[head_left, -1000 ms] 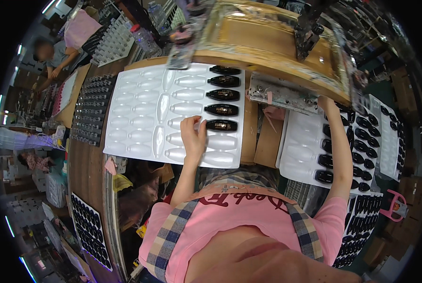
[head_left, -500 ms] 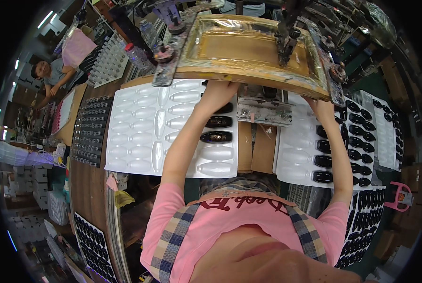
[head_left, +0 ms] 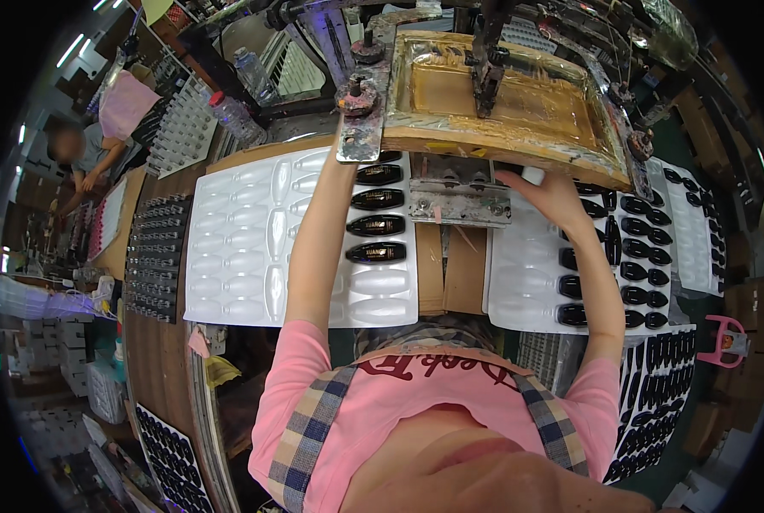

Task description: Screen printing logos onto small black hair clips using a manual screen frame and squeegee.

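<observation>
A wooden-framed printing screen (head_left: pixel 493 145) with amber mesh spans the space ahead of me, raised over a metal fixture (head_left: pixel 459 205). My left hand (head_left: pixel 345 158) reaches up behind the metal bracket at the screen's left end; its fingers are hidden. Under the screen's front edge, my right hand (head_left: pixel 551 195) is curled at the right side of the fixture. A small white patch and something dark show at its fingers, too shadowed to name. Beside my left forearm, several black bottles (head_left: pixel 376 225) with gold print lie in a white moulded tray (head_left: pixel 228 248).
Another white tray (head_left: pixel 519 291) on the right holds black bottles (head_left: pixel 572 285). Cardboard (head_left: pixel 431 265) lies between the trays. A rack of small pegs (head_left: pixel 155 256) and a red-capped bottle (head_left: pixel 237 120) stand left. Farther left sits another person (head_left: pixel 100 158). A pink stool (head_left: pixel 724 340) stands right.
My right hand has moved left from the screen's right end to beside the fixture. My left hand has gone from under the screen's front edge to behind the left bracket.
</observation>
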A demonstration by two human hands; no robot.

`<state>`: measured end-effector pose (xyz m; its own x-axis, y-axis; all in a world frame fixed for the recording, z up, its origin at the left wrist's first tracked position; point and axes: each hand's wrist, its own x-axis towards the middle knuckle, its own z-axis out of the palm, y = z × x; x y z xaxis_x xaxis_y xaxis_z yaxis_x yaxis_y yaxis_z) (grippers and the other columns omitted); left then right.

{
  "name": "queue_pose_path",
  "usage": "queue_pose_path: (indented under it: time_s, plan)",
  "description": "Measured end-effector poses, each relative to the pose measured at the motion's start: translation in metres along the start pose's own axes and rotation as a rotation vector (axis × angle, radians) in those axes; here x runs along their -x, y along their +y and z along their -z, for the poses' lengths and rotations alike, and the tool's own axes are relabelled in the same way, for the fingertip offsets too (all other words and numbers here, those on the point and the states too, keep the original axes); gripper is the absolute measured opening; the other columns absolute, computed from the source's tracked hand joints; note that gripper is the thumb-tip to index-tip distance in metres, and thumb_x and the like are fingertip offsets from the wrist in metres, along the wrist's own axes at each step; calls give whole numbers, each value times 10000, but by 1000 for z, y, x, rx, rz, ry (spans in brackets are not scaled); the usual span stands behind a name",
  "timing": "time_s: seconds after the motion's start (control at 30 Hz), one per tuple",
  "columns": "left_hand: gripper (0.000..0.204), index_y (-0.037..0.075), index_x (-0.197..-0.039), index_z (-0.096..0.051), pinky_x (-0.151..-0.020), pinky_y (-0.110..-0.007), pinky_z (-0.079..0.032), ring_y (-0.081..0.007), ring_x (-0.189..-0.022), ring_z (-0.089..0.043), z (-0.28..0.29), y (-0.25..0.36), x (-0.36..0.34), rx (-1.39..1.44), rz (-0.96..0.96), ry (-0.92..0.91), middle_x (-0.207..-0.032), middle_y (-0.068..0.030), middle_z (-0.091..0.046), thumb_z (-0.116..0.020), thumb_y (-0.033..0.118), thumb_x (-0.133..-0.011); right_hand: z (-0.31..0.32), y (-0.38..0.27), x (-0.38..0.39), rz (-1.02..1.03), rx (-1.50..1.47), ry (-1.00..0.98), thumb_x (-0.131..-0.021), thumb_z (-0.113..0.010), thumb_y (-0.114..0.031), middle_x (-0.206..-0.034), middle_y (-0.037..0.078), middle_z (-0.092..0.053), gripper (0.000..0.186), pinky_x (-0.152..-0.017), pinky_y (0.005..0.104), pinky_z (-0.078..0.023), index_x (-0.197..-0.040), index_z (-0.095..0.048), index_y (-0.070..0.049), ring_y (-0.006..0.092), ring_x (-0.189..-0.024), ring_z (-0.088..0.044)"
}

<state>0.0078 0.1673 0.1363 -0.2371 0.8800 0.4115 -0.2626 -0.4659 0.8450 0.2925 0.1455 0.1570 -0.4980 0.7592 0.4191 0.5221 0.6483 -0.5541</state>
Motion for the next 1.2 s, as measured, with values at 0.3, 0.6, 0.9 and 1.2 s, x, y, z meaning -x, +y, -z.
queue_pose_path:
  time_s: [0.3, 0.6, 0.9, 1.2]
  plan:
    - [199, -27, -1004, -570, -725, -244, -473, -125, -855, -553, 80, 31, 172, -280, 95, 470, -962, -78, -584, -529, 87, -846, -32, -20, -15, -31, -90, -240, -741, -616, -435, -1047, 186, -550, 565, -836, 344, -383, -1095, -500, -11, 311, -985, -516]
    - [132, -21, -941, -574, -710, -205, -447, -80, -780, -523, 50, -11, 276, -280, 353, 531, -864, -25, -564, -542, 45, -832, 7, 4, 41, -95, -145, 123, -816, -556, -138, -1034, 126, -582, 312, -772, 286, -435, -1089, -522, 9, 205, -905, -571]
    - [153, 4, -907, -602, -738, -300, -415, -245, -884, -504, 66, -12, 283, -1040, 61, 275, -869, -113, -555, -585, 21, -756, 46, -15, 123, -339, 78, -140, -796, -561, -118, -909, 142, -613, 205, -706, 280, -447, -952, -588, 12, 226, -796, -600]
    - [154, -9, -902, -589, -739, -326, -418, -272, -830, -543, 54, 20, 233, -1061, -177, 215, -876, -134, -583, -577, -10, -748, 59, -7, 193, -432, 653, -513, -557, -720, -86, -976, 110, -563, 436, -775, 346, -433, -959, -565, -22, 278, -919, -503]
